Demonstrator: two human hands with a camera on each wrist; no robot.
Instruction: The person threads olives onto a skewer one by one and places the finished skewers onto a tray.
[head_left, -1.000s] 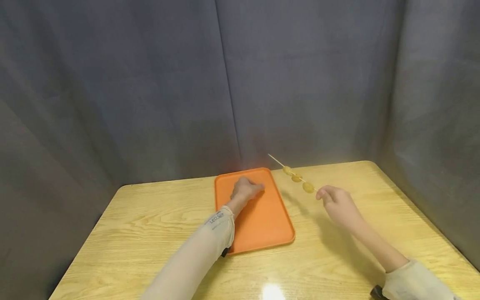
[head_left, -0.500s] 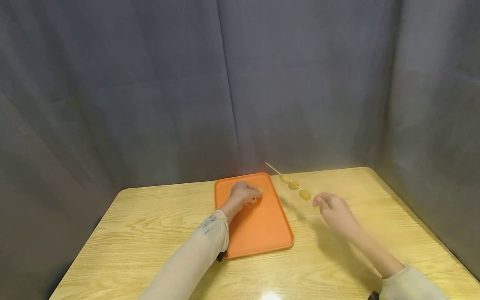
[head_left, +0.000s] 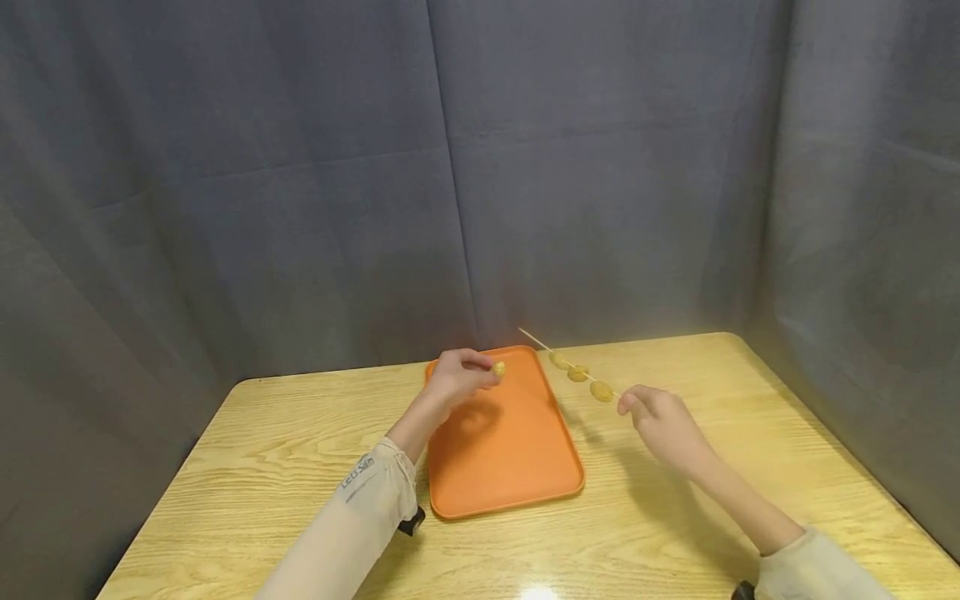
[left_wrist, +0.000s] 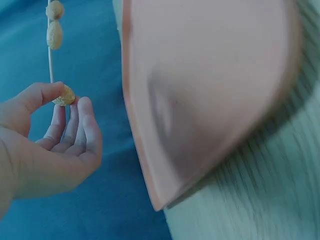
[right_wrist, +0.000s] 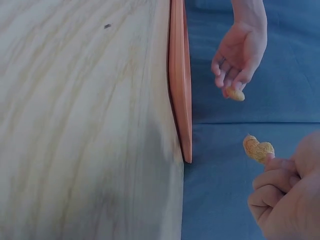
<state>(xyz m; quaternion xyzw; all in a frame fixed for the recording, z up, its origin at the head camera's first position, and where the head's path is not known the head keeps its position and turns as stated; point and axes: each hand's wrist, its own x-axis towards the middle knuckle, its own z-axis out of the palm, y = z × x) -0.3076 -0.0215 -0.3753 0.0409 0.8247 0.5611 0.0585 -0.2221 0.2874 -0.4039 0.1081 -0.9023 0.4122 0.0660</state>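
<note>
In the head view my left hand (head_left: 456, 382) pinches a small tan, wrinkled oval piece (head_left: 498, 368) between thumb and fingertips, above the orange tray (head_left: 517, 462). My right hand (head_left: 663, 425) grips one end of a thin wooden skewer (head_left: 534, 338) that slants up and to the left. Three similar tan pieces (head_left: 577, 373) are threaded on it, and its far end is bare. The left wrist view overlaps the pinched piece (left_wrist: 64, 96) with the skewer's line. Seen from the right wrist, the two hands are apart, with the threaded pieces (right_wrist: 258, 149) just beyond my right fingertips.
The tray lies on a light wooden table (head_left: 300, 467), near its back edge. Grey-blue curtains (head_left: 315, 183) hang behind and at both sides. A small dark mark (right_wrist: 107, 26) shows on the wood in the right wrist view.
My left hand has lifted off the tray and drawn back to the left, with the tan piece now showing at its fingertips. The skewer in my right hand has shifted slightly left.
</note>
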